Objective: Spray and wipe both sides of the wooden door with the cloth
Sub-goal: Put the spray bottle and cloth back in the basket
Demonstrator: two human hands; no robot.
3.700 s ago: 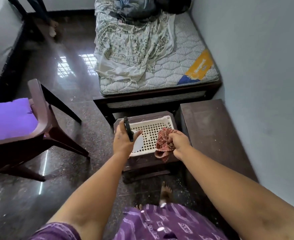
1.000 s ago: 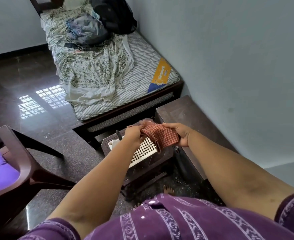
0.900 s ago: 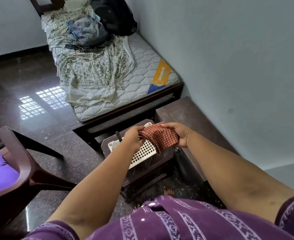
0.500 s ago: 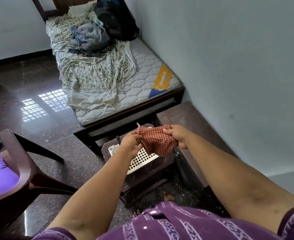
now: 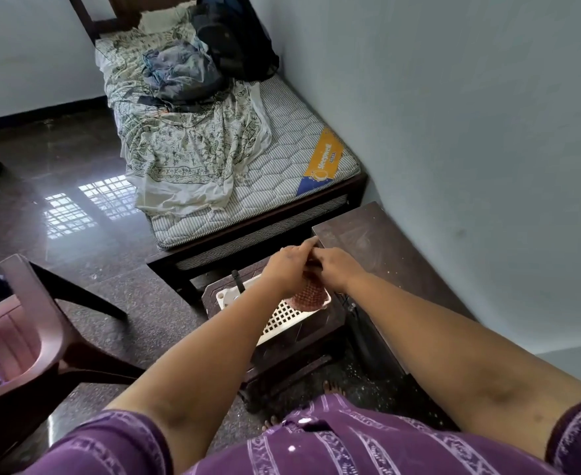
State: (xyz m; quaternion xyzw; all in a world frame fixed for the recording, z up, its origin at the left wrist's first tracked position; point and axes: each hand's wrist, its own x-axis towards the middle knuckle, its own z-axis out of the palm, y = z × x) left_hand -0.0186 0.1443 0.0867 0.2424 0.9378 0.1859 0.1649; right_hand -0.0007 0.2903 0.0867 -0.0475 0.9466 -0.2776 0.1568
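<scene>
Cloth (image 5: 311,296): red checked, bunched, hanging from both hands above white tray (image 5: 282,315) on dark stool (image 5: 296,344). Left hand (image 5: 287,269): fingers curled onto cloth's top edge, pinching it. Right hand (image 5: 337,270): touching left, also gripping cloth. Bed (image 5: 248,173) beyond; chair (image 5: 25,341) at left; low cabinet (image 5: 378,241) beside wall.

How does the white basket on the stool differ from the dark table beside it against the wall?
The white basket is pale perforated plastic; the dark table is solid, brown and scuffed. The white basket sits on a low stool, with a checked cloth held over it by both hands; the dark table's visible top carries nothing and stands higher. The white basket is far smaller. Both are roughly rectangular.
</scene>
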